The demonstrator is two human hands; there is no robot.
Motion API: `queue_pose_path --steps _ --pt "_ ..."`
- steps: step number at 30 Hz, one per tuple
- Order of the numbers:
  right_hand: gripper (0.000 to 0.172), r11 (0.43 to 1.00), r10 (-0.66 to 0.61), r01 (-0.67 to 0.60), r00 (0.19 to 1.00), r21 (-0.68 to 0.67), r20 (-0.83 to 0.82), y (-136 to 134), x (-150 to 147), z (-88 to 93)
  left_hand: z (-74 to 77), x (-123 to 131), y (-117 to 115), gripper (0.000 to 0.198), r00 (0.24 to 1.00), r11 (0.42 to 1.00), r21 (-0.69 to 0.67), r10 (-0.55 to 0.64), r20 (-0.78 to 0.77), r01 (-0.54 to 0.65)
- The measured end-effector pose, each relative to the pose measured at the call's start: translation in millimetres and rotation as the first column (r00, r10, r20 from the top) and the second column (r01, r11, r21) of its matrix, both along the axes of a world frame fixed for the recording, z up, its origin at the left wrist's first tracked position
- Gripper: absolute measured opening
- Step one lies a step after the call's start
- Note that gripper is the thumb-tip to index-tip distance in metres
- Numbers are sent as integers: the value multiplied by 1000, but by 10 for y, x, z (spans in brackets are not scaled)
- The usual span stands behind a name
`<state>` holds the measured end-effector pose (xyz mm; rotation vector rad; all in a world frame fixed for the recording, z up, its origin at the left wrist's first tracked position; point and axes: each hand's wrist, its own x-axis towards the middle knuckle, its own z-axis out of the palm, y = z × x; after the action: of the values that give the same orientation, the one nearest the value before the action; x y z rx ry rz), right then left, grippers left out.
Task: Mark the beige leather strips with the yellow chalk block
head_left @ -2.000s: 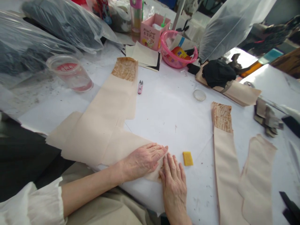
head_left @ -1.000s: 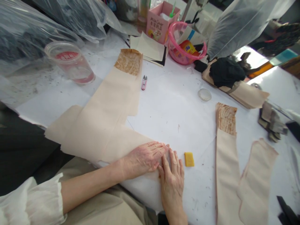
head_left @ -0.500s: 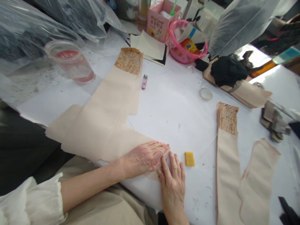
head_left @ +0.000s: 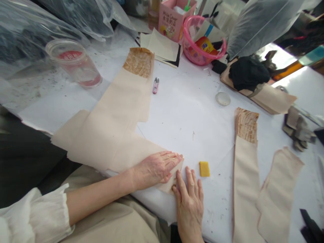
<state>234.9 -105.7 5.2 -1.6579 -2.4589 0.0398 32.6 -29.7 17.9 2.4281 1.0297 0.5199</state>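
Right hand (head_left: 190,202): palm down, fingers apart, thumb at the panel's brown-stained end; grip clamped on nothing.
Left hand (head_left: 155,167): fingers together, flat atop the panel, likewise unclamped.
Beige panel (head_left: 138,148): along the tabletop's (head_left: 172,118) near edge. Risk, I judge: uneven palm pressure could skew or crease it.
Yellow block (head_left: 204,168): just beside right fingers.
Pink-handled thread snips (head_left: 156,85): farther, well apart from both hands.
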Motion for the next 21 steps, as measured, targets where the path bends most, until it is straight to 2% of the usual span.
queue_pose_path --steps 3,6,8,11,14,17,19,21 --pt "44 999 -19 16 997 -40 -71 -163 143 104 -2 -7 -5 62 1000 1000 -24 5 -7 -6" --pt "46 999 -17 11 989 -37 -147 -65 160 211 -17 -5 -14 62 1000 1000 -13 2 -17 -2" --pt "45 1000 11 -11 993 0 -115 97 86 194 -22 0 -15 60 1000 1000 6 1 -10 -1" --pt "44 999 35 -35 999 39 -13 231 -30 71 -11 6 -11 58 1000 1000 18 0 -1 0" --pt "44 999 18 -19 999 47 34 95 -16 3 4 6 -8 60 1000 1000 11 9 -10 -9" --pt "41 999 10 -10 1000 35 11 -98 75 71 -1 7 -9 61 1000 1000 1 18 -12 -17" --pt "39 999 8 -6 999 42 -37 -111 92 132 -14 11 -11 61 1000 1000 3 17 -10 -17" --pt "41 998 17 -13 998 61 -58 -10 47 146 -25 15 -12 60 1000 1000 14 9 -8 -9"
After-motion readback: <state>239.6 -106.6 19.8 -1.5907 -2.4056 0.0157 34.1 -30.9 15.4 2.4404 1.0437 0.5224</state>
